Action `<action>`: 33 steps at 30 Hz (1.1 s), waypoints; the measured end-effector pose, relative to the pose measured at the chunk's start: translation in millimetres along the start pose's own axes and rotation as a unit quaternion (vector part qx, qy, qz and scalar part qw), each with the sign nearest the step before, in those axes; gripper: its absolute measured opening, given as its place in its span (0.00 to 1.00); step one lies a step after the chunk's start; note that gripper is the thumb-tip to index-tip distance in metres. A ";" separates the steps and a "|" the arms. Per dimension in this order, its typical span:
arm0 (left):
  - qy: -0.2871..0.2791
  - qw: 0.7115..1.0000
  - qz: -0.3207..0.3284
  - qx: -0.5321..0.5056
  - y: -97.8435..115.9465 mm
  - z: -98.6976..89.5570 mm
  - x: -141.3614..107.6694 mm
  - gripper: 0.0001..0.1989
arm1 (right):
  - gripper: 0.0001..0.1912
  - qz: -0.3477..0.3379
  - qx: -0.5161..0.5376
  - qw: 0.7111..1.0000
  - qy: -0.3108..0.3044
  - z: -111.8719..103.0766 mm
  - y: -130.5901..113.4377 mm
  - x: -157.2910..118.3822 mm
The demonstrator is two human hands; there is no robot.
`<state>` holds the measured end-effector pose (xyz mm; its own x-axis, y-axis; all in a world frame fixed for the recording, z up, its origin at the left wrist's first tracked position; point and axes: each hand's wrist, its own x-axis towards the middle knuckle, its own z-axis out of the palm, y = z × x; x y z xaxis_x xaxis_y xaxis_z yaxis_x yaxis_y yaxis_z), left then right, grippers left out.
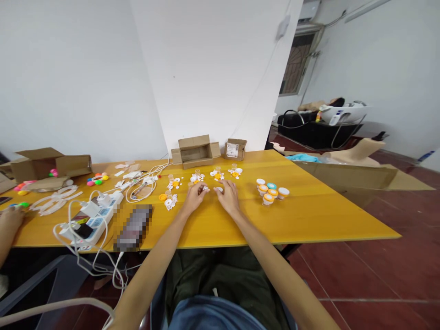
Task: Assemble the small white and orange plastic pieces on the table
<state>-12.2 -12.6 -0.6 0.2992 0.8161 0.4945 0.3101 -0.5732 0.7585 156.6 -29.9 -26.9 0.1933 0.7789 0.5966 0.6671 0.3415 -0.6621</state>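
Near the middle of the yellow table [309,215], my left hand [195,196] has its fingers curled round a small white part [206,188]. Beside it, my right hand [228,196] is bent over another small white piece [218,189], with thumb and fingers pressed toward it. Small groups of white and orange parts with clear cups lie just beyond my hands, among them an orange piece [217,176]. To the left is an orange ring [162,197] near a white toothed part [168,202]. Several lidded cups [268,198] stand together on the right.
An open cardboard box [195,155] and a smaller box [235,150] stand by the wall. At left are a power strip [103,220] with cables, a blurred phone [134,228], coloured balls [98,182] and another person's hand [12,220].
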 end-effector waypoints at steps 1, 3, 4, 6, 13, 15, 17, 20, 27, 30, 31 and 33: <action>0.005 1.000 -0.006 -0.019 -0.7 0.3 0.5 0.09 | 0.10 -0.010 0.024 1.000 -0.010 -1.7 -2.7 0.4; 0.009 0.998 -0.015 -0.055 -1.4 1.2 1.3 0.11 | 0.08 -0.017 0.072 0.996 -0.046 -3.8 -7.7 0.7; 0.007 0.997 -0.019 -0.072 -1.4 1.9 1.5 0.12 | 0.08 -0.018 0.092 0.993 -0.066 -4.2 -9.7 0.7; -0.003 0.995 -0.027 -0.100 -1.1 3.5 1.7 0.14 | 0.10 -0.018 0.119 0.988 -0.096 -4.1 -12.1 0.7; -0.039 0.982 -0.067 -0.169 -2.7 6.1 2.5 0.17 | 0.14 -0.007 0.132 0.984 -0.119 -3.3 -9.3 1.9; -0.049 0.978 -0.079 -0.186 -3.1 5.3 2.9 0.17 | 0.15 -0.009 0.115 0.985 -0.126 -3.4 -7.9 1.4; -0.053 0.976 -0.084 -0.195 -2.8 4.1 3.1 0.18 | 0.16 -0.006 0.086 0.987 -0.136 -3.1 -7.0 0.0; -0.053 0.973 -0.091 -0.206 -0.9 2.1 2.7 0.19 | 0.15 0.000 0.045 0.989 -0.144 -2.0 -6.5 -2.4; -0.072 0.966 -0.107 -0.224 5.1 0.1 1.9 0.21 | 0.16 0.001 0.039 0.989 -0.144 0.1 -5.0 -2.7; -0.069 0.966 -0.110 -0.224 6.8 -0.4 1.6 0.22 | 0.17 -0.007 0.052 0.988 -0.146 1.2 -3.5 -1.8; -0.069 0.966 -0.111 -0.222 7.2 -0.6 1.4 0.22 | 0.18 -0.012 0.056 0.988 -0.147 1.7 -2.9 -1.6; -0.069 0.967 -0.112 -0.220 7.8 -1.1 1.1 0.22 | 0.18 -0.018 0.063 0.987 -0.146 2.6 -2.1 -1.1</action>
<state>-10.5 -16.1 6.3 0.3954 0.8811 0.2595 -0.0242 -0.2725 0.9619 153.1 -30.0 -27.4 -0.0573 0.8769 0.4772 0.5709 0.4209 -0.7050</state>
